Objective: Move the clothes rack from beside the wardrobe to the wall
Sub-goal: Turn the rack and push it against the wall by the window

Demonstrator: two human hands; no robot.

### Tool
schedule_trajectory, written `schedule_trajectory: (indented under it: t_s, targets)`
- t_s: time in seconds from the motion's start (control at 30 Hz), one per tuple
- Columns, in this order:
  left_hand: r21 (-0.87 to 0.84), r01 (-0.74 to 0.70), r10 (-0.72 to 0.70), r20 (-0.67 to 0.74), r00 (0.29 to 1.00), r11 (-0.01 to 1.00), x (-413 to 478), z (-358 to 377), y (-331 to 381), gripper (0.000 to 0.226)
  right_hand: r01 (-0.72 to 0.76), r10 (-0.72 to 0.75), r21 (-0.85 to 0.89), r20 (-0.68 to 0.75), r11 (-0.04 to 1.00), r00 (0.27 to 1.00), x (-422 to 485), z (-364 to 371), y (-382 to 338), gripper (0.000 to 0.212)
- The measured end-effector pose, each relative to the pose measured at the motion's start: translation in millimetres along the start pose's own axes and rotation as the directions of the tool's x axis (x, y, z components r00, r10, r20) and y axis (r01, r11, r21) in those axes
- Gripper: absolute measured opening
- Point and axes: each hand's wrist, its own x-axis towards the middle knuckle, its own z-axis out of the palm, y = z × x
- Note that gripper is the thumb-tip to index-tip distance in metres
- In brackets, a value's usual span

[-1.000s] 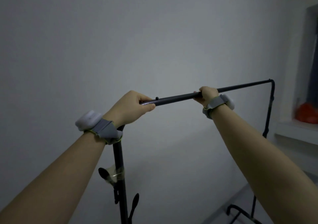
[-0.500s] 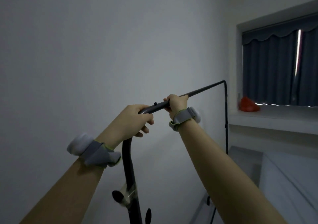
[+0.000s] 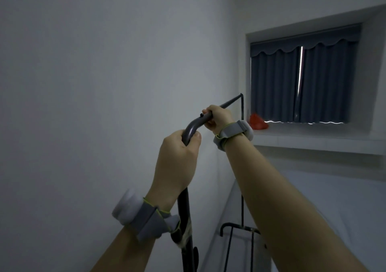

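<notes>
The black metal clothes rack point(image 3: 193, 127) runs away from me along the white wall point(image 3: 94, 104) on the left, its top bar seen almost end-on. My left hand point(image 3: 177, 156) is closed around the near upright just below the bent corner. My right hand point(image 3: 218, 116) grips the top bar a little past that corner. Both wrists wear grey straps. The far upright point(image 3: 242, 108) drops down near the window corner, and the rack's lower frame point(image 3: 240, 229) shows between my arms.
A window with shut dark blue curtains point(image 3: 302, 83) is set in the far wall, with a red object point(image 3: 258, 122) on its white sill point(image 3: 313, 140). A pale bed surface point(image 3: 334, 198) fills the lower right, close beside the rack.
The view has swung right, so the top bar now points away from me toward the window. My left hand slid from the bar's end down onto the upright; my right hand kept its hold.
</notes>
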Motion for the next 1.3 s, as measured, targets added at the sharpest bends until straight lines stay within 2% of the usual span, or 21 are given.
schedule_trajectory:
  t_s: [0.13,0.33,0.5,0.6,0.77,0.9,0.97,1.13,1.3]
  targets:
    - [-0.006,-0.021,0.021,-0.018,1.000,1.000,2.6,4.7,-4.4,0.033,-0.041,0.041,0.046,-0.002,0.998,0.999,3.8,-0.9,0.0,0.021]
    - [0.031,-0.081,0.082,-0.050,0.995,0.996,3.2,1.9,-8.8,0.034,-0.133,0.123,0.130,0.082,0.983,0.989,-4.9,10.7,-2.5,0.028]
    - [0.070,-0.121,0.126,-0.071,0.990,0.990,10.7,4.4,-10.4,0.036,-0.141,0.135,0.276,0.040,0.951,0.990,20.9,18.7,0.2,0.037]
    - [0.063,-0.131,0.135,-0.065,0.989,0.989,24.8,14.1,-13.2,0.035,-0.128,0.113,0.288,0.069,0.949,0.991,37.8,12.9,-2.0,0.036]
    - [0.108,-0.145,0.153,-0.067,0.986,0.984,60.8,45.7,-25.7,0.035,-0.220,0.208,0.288,0.072,0.932,0.975,77.7,-2.3,-21.4,0.034]
    - [0.137,-0.151,0.163,-0.082,0.983,0.979,87.1,72.7,-46.0,0.035,-0.174,0.163,0.239,0.065,0.955,0.984,122.6,-20.1,-20.4,0.034]
    - [0.127,-0.155,0.165,-0.066,0.984,0.980,101.7,88.3,-57.2,0.034,-0.162,0.158,0.137,0.035,0.977,0.987,144.5,-26.0,-22.0,0.033]
    - [0.116,-0.164,0.168,-0.025,0.986,0.980,145.6,116.8,-86.2,0.034,-0.178,0.176,0.289,0.033,0.941,0.984,207.6,-38.8,-23.0,0.034]
    - [0.086,-0.181,0.181,0.011,0.983,0.980,194.5,138.4,-121.8,0.032,-0.071,0.085,0.233,-0.049,0.970,0.995,248.8,-34.1,-17.9,0.039]
